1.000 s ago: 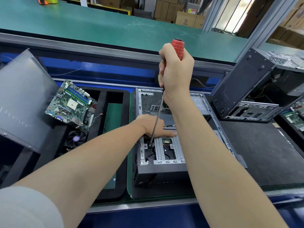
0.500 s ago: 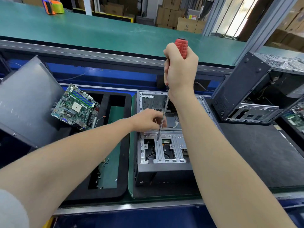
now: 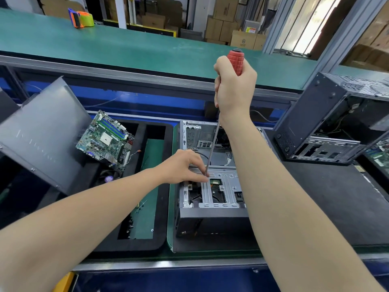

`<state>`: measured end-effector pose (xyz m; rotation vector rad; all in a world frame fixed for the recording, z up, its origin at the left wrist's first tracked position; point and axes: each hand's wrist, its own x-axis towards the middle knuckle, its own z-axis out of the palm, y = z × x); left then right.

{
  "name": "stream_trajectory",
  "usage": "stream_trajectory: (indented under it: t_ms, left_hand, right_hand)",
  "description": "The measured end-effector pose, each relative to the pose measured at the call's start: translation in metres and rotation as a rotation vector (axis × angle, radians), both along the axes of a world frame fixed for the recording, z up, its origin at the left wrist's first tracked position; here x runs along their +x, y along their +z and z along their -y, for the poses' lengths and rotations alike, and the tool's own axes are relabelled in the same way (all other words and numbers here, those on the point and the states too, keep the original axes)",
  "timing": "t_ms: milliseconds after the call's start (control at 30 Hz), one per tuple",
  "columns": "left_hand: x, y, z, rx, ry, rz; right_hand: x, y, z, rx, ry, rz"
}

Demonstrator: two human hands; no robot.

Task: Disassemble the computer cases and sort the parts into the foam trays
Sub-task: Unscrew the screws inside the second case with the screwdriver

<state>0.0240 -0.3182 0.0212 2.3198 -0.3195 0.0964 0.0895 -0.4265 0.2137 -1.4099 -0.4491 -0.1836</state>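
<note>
An open computer case (image 3: 210, 220) lies in front of me on a black mat. My right hand (image 3: 233, 89) grips the red handle of a long screwdriver (image 3: 236, 60), held upright with its tip on the silver drive bracket (image 3: 223, 186) inside the case. My left hand (image 3: 185, 167) rests on the bracket with fingertips pinched around the screwdriver tip. A green motherboard (image 3: 105, 140) leans in the black foam tray (image 3: 147, 245) to the left.
A grey side panel (image 3: 40, 140) leans at the far left. A second dark case (image 3: 328, 121) stands tilted at the right on the black mat (image 3: 328, 199). Loose screws lie in the tray's green-floored slot (image 3: 145, 218). A tape dispenser (image 3: 81, 17) sits on the far green bench.
My left hand slid from lying flat across the bracket to its fingertips meeting the screwdriver tip. The screwdriver stays upright on the bracket; my view shifted slightly.
</note>
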Motion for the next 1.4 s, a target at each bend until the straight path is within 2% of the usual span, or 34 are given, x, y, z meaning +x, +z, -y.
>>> stream_trajectory:
  t_ms: [100, 200, 333, 433, 500, 600, 700, 833, 967, 1100, 1300, 1367, 1400]
  left_hand:
    - [-0.002, -0.002, -0.001, 0.026, 0.029, 0.029]
    - [-0.005, -0.003, -0.005, 0.139, 0.079, 0.079]
    - [-0.015, -0.002, -0.022, 0.198, 0.264, 0.133]
    - [-0.026, -0.005, -0.046, 0.057, 0.518, 0.113]
    - [-0.036, -0.011, -0.064, -0.01, 0.702, 0.031]
    - [-0.055, -0.027, -0.088, -0.063, 0.879, -0.159]
    - [-0.077, -0.046, -0.101, -0.046, 0.873, -0.306]
    - [-0.103, -0.064, -0.1, -0.018, 0.757, -0.387]
    - [-0.116, -0.081, -0.093, 0.078, 0.599, -0.434]
    - [-0.12, -0.105, -0.086, 0.16, 0.537, -0.461]
    - [-0.12, -0.127, -0.09, 0.161, 0.493, -0.406]
    - [-0.113, -0.119, -0.087, 0.069, 0.597, -0.317]
    - [-0.108, -0.108, -0.084, -0.039, 0.677, -0.266]
  right_hand:
    - [-0.001, -0.003, -0.002, 0.002, 0.011, -0.008]
    - [-0.004, -0.002, -0.005, 0.009, 0.024, -0.009]
    - [-0.009, 0.004, -0.013, -0.006, 0.012, 0.001]
    - [-0.018, 0.006, -0.027, -0.221, -0.084, 0.078]
    - [-0.028, 0.003, -0.038, -0.394, -0.121, 0.136]
    - [-0.046, -0.011, -0.057, -0.487, 0.056, 0.105]
    - [-0.062, -0.037, -0.078, -0.546, 0.116, 0.012]
    - [-0.073, -0.086, -0.095, -0.628, 0.156, -0.214]
    - [-0.087, -0.14, -0.1, -0.545, 0.082, -0.43]
    - [-0.099, -0.181, -0.097, -0.429, 0.027, -0.63]
    - [-0.11, -0.199, -0.092, -0.394, -0.001, -0.689]
    - [-0.11, -0.198, -0.092, -0.376, 0.007, -0.677]
    - [-0.11, -0.196, -0.092, -0.366, 0.009, -0.669]
